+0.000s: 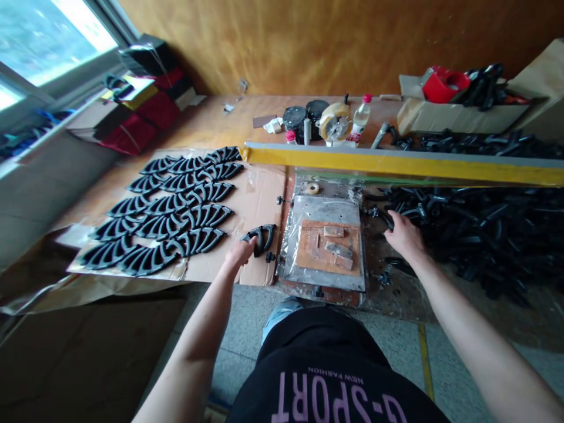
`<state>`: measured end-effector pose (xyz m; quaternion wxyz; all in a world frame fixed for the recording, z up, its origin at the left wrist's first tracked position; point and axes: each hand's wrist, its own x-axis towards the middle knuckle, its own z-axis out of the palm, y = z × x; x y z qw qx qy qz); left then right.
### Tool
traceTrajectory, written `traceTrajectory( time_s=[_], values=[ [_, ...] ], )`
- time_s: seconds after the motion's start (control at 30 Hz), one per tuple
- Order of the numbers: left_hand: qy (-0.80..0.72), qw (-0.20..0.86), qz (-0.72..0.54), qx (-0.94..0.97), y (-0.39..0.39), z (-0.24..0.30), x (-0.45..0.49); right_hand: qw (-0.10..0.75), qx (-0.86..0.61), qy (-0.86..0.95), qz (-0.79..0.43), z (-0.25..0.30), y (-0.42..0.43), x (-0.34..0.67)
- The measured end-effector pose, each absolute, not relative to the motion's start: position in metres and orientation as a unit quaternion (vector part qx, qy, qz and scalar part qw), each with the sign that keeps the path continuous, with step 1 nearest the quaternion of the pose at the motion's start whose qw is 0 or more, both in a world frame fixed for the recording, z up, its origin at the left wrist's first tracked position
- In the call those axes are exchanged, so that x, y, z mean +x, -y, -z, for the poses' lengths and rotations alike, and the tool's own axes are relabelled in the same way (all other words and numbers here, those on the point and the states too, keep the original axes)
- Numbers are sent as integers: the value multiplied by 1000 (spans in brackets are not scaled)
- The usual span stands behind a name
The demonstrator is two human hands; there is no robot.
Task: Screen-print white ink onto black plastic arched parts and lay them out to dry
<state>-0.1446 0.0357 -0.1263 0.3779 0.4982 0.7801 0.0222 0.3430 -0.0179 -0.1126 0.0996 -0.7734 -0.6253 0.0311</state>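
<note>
My left hand (241, 254) is closed on one end of a small black fan-shaped ribbed part (263, 238), over the right side of the cardboard sheet (255, 194). To its left, several rows of similar black ribbed parts (189, 211) lie on the same sheet. At the left edge of the black pile (476, 229), my right hand (404, 236) has its fingers closed around a dark plastic piece (388, 220), whose shape is partly hidden. Between my hands is a plastic-covered board with a wooden jig (304, 252) bearing several small blocks.
A yellow-and-grey bar (396, 161) runs across the table behind the jig. Beyond it stand a tape roll (335, 122), dark jars (294, 117), and a red-capped bottle (362, 114). A cardboard box (462, 114) is at back right; stacked boxes (145, 111) sit at back left.
</note>
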Motion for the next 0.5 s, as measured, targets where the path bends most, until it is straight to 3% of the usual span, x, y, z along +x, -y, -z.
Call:
traceTrajectory(
  time_s=[0.1,0.17,0.3,0.4,0.5],
  values=[
    [-741,395,-93,535,-50,88,-126,258,-699,662,-87,90,25,320],
    [-683,411,-220,563,-62,53,-99,294,-618,715,-144,86,28,290],
    [-487,438,-498,568,-75,-24,-40,203,-560,792,-133,101,39,231],
    [-441,449,-531,568,-63,-54,-22,133,-574,804,-76,108,51,216],
    [-459,460,-514,560,-34,-47,-31,174,-583,790,-79,103,57,232]
  ],
)
